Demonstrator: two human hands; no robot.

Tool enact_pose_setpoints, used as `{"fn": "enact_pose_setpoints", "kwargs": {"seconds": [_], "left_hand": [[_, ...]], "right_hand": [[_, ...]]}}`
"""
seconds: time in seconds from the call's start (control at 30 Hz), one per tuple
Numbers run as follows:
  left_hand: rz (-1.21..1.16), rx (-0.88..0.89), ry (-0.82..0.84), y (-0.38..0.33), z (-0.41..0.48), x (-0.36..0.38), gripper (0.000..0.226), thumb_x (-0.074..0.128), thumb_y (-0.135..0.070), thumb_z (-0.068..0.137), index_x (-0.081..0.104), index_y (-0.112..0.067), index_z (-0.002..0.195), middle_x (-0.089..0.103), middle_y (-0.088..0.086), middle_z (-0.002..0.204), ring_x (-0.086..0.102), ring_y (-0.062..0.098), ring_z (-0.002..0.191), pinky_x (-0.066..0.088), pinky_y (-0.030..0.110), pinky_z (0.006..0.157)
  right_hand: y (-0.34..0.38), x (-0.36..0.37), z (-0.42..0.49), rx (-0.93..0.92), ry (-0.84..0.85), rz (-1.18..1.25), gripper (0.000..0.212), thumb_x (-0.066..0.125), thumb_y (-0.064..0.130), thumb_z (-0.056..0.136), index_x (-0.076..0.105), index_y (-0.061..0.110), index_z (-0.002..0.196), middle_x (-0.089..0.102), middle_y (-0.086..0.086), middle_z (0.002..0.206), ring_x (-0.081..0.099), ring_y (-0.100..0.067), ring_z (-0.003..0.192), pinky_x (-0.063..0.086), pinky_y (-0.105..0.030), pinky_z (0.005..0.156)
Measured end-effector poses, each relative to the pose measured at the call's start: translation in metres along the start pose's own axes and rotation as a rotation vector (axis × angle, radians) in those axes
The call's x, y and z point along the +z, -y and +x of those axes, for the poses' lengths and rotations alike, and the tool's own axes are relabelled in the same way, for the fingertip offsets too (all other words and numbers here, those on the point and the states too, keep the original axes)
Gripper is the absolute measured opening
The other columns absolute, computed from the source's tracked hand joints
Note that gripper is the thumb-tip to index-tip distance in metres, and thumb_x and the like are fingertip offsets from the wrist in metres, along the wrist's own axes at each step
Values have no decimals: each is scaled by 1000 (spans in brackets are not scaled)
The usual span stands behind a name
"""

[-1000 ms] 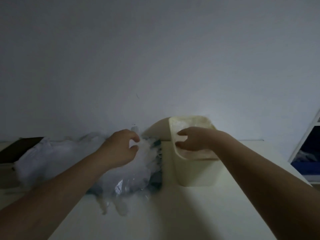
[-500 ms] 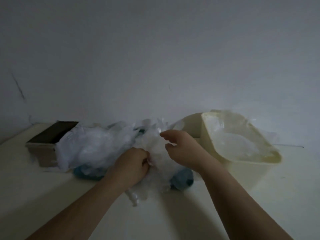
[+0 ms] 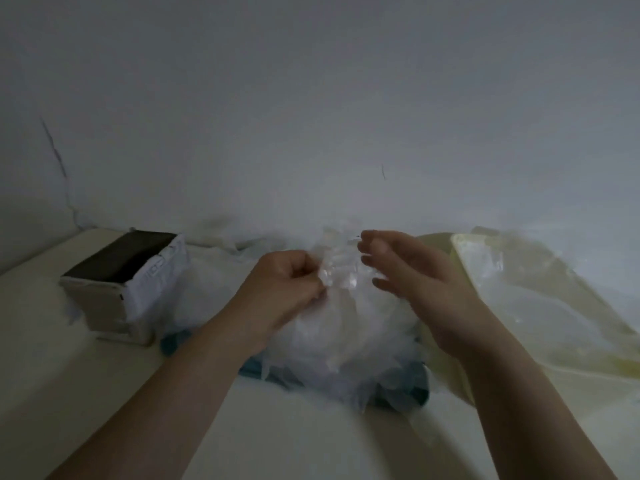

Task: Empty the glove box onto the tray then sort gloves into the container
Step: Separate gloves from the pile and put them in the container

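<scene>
A heap of clear plastic gloves (image 3: 332, 327) covers a teal tray (image 3: 405, 389), of which only the front edge shows. My left hand (image 3: 284, 289) pinches one clear glove (image 3: 337, 271) at the top of the heap. My right hand (image 3: 405, 271) hovers just right of that glove with fingers spread, holding nothing. The cream container (image 3: 540, 344) stands at the right with several clear gloves inside. The glove box (image 3: 121, 289) sits at the left, its open top dark.
All of this rests on a pale tabletop (image 3: 104, 393) against a white wall (image 3: 311, 98). Bare tabletop lies in front of the tray, between my forearms.
My right hand left the container and came over to the glove heap. My left hand took a pinch on one glove and raised it. The view shifted left, revealing the glove box.
</scene>
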State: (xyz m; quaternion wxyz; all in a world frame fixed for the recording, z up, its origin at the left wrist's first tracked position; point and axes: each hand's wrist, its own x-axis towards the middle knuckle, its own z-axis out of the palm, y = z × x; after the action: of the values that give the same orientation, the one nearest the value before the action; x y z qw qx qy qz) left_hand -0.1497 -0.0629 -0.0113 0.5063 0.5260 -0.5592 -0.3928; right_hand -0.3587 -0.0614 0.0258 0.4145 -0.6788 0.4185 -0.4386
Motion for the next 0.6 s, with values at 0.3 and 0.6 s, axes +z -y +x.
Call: {"fn": "enact_pose_setpoints", "kwargs": {"seconds": [0.3, 0.6], "left_hand": [[657, 626, -57, 2, -18, 7, 13, 64, -23, 84, 71, -29, 94, 60, -16, 92, 56, 4, 84, 46, 19, 70], [371, 195, -44, -7, -12, -5, 88, 89, -53, 72, 44, -46, 148, 49, -28, 140, 50, -3, 126, 47, 25, 102]], "right_hand": [[3, 9, -4, 251, 325, 35, 63, 59, 78, 83, 79, 24, 109, 78, -5, 108, 73, -24, 109, 54, -47, 99], [-10, 17, 0, 210, 106, 140, 19, 59, 11, 103, 76, 5, 109, 78, -17, 96, 75, -35, 88, 61, -52, 90]]}}
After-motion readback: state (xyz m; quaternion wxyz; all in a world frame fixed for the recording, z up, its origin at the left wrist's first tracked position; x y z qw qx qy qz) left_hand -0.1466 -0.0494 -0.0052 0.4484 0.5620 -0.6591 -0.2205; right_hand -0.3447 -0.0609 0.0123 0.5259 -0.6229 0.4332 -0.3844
